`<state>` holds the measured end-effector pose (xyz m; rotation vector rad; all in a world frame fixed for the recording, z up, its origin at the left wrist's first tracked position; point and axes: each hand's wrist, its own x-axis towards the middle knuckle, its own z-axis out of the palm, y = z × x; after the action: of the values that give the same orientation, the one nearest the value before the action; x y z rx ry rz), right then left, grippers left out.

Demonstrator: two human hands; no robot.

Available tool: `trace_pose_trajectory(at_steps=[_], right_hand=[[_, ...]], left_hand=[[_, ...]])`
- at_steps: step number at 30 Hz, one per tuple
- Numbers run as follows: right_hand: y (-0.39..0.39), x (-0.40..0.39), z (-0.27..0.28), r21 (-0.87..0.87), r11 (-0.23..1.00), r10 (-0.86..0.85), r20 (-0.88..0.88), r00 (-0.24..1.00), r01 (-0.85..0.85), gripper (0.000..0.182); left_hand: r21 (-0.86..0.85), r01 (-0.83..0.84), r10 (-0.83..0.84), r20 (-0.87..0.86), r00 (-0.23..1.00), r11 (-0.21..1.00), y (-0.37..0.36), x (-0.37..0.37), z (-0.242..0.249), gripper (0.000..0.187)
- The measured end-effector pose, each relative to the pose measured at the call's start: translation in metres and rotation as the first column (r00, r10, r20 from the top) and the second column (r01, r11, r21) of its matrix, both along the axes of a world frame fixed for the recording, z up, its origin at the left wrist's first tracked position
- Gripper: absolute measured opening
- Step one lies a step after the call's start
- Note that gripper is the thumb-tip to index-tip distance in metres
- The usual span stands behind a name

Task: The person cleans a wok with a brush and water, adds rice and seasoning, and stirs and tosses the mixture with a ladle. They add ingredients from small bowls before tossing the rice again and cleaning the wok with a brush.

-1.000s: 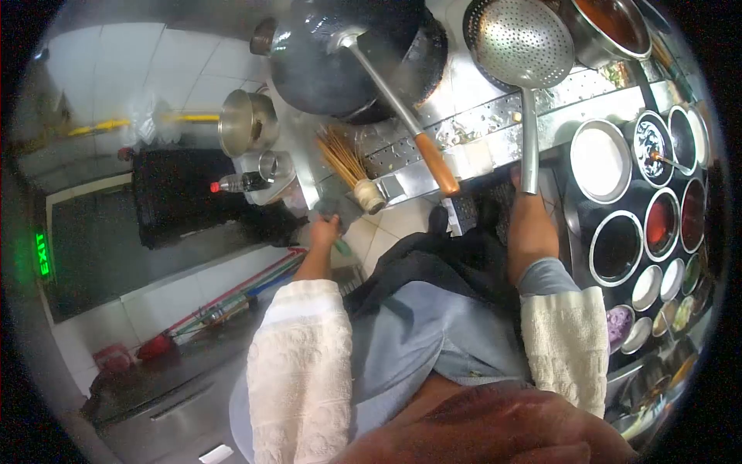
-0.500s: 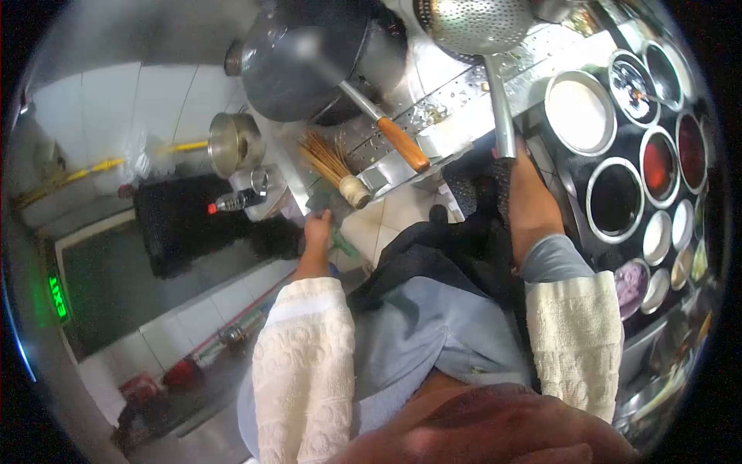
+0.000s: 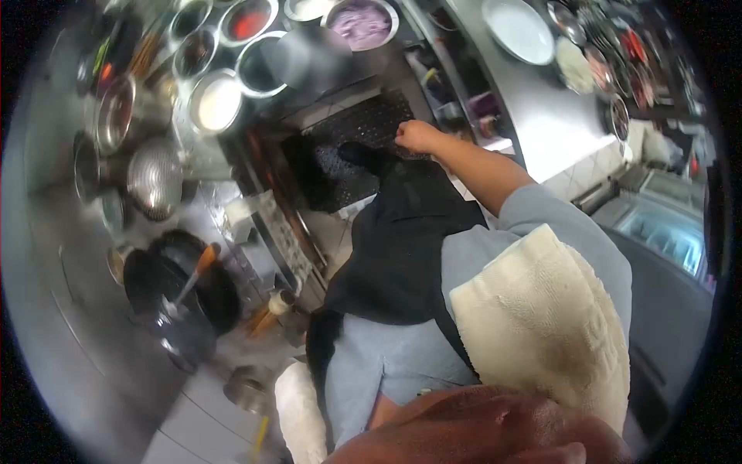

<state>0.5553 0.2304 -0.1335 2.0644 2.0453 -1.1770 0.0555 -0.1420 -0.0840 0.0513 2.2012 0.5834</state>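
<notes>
My right hand (image 3: 417,138) is stretched forward over the dark floor mat (image 3: 336,155), its fingers curled in with nothing visible between them. It hangs between the counter of pots and the steel counter on the right, touching neither. My left hand is out of view; only the towel-like cream sleeve (image 3: 300,414) on that side shows at the bottom. Another cream cover (image 3: 541,317) lies over my right upper arm. A black apron (image 3: 402,240) covers my front.
Round pots, one with a white content (image 3: 216,102) and one with chopped purple pieces (image 3: 360,25), stand at the top. A perforated strainer (image 3: 154,179), a wok (image 3: 212,290) and a wooden-handled ladle (image 3: 197,271) are left. A white plate (image 3: 519,31) rests on the steel counter (image 3: 553,116).
My view and body have turned right, so the wok and strainer now lie at the left. My left hand has left the view. My right hand is now away from the strainer's handle.
</notes>
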Motion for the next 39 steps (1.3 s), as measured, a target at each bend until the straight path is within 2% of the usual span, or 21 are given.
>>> trace_pose_trajectory(at_steps=[2,4,6,8,10,12,19,20,21,22,23,24,26,27,29,31,33,34,36,37,39], right_hand=[[-0.023,0.036,0.041,0.001,1.0,0.031,-0.011,0.999,-0.031,0.036],[-0.039,0.064,0.098,0.003,0.964,-0.263,-0.177,0.948,0.267,0.035],[-0.048,0.106,0.094,0.232,0.798,-0.523,-0.192,0.831,0.556,0.029],[-0.044,0.156,0.117,-0.077,0.283,-0.715,-0.681,0.157,0.956,0.027],[-0.038,0.231,0.105,-0.201,-0.042,-0.517,-0.834,-0.193,0.979,0.038],[-0.037,0.304,0.101,-0.366,-0.118,-0.395,-0.835,-0.382,0.923,0.038],[-0.041,0.374,0.107,-0.308,-0.118,-0.332,-0.884,-0.33,0.944,0.033],[-0.049,0.379,0.115,0.242,0.192,-0.767,-0.568,0.299,0.951,0.032],[-0.059,0.383,0.125,0.607,0.532,-0.806,0.151,0.572,0.59,0.03],[-0.063,0.384,0.129,0.618,0.583,-0.755,0.174,0.632,0.527,0.032],[-0.077,0.388,0.125,0.556,0.545,-0.759,0.008,0.651,0.628,0.032],[-0.083,0.383,0.13,0.48,0.51,-0.79,-0.066,0.609,0.713,0.03],[-0.108,0.389,0.131,0.482,0.517,-0.755,-0.133,0.642,0.707,0.032],[-0.121,0.394,0.136,0.332,0.468,-0.739,-0.361,0.569,0.819,0.032],[-0.115,0.376,0.161,0.144,0.448,-0.708,-0.546,0.448,0.882,0.032],[-0.079,0.296,0.231,-0.31,0.39,-0.713,-0.697,0.071,0.867,0.034],[-0.046,0.252,0.247,-0.22,0.65,-0.671,-0.616,0.413,0.728,0.038],[-0.031,0.222,0.246,-0.323,0.639,-0.677,-0.666,0.313,0.698,0.036],[-0.003,0.174,0.235,-0.373,0.73,-0.626,-0.7,0.343,0.573,0.028],[0.01,0.161,0.221,-0.263,0.834,-0.529,-0.629,0.57,0.485,0.024],[0.034,0.107,0.206,-0.249,0.879,-0.457,-0.681,0.572,0.407,0.025]], left_hand=[[0.004,0.111,-0.11,-0.034,0.993,0.994,0.028,0.001,0.003,0.053],[0.003,0.207,-0.207,-0.061,0.977,0.978,0.057,0.006,0.006,0.052],[-0.004,0.298,-0.298,-0.079,0.951,0.955,0.085,0.015,0.009,0.05],[-0.013,0.374,-0.374,-0.09,0.923,0.927,0.114,0.032,0.011,0.049],[-0.018,0.452,-0.452,-0.094,0.887,0.892,0.144,0.054,0.014,0.047],[-0.026,0.527,-0.527,-0.093,0.845,0.849,0.171,0.079,0.017,0.046],[0.01,0.784,-0.78,-0.096,0.619,0.621,0.267,0.196,0.027,0.041],[0.065,0.833,-0.822,-0.133,0.553,0.55,0.289,0.221,0.032,0.04],[0.112,0.862,-0.844,-0.177,0.507,0.494,0.306,0.241,0.044,0.04],[0.23,0.902,-0.858,-0.293,0.421,0.364,0.325,0.258,0.055,0.033],[0.28,0.827,-0.822,-0.17,0.543,0.488,0.352,0.288,0.09,0.027],[0.38,0.777,-0.815,-0.094,0.571,0.501,0.364,0.283,0.071,0.025],[0.441,0.77,-0.824,-0.11,0.556,0.461,0.39,0.308,0.102,0.027],[0.449,0.775,-0.836,-0.102,0.539,0.445,0.403,0.322,0.119,0.027],[0.533,0.745,-0.872,-0.025,0.489,0.402,0.416,0.343,0.144,0.025],[0.659,0.669,-0.913,0.067,0.402,0.343,0.427,0.36,0.162,0.023],[0.753,0.571,-0.935,0.166,0.313,0.326,0.434,0.369,0.174,0.024],[0.78,0.532,-0.937,0.204,0.284,0.331,0.436,0.368,0.181,0.026],[0.798,0.42,-0.889,0.3,0.344,0.432,0.431,0.358,0.183,0.028],[0.808,0.422,-0.899,0.283,0.334,0.411,0.428,0.348,0.182,0.028],[0.665,0.615,-0.865,0.097,0.492,0.424,0.423,0.319,0.177,0.029]])
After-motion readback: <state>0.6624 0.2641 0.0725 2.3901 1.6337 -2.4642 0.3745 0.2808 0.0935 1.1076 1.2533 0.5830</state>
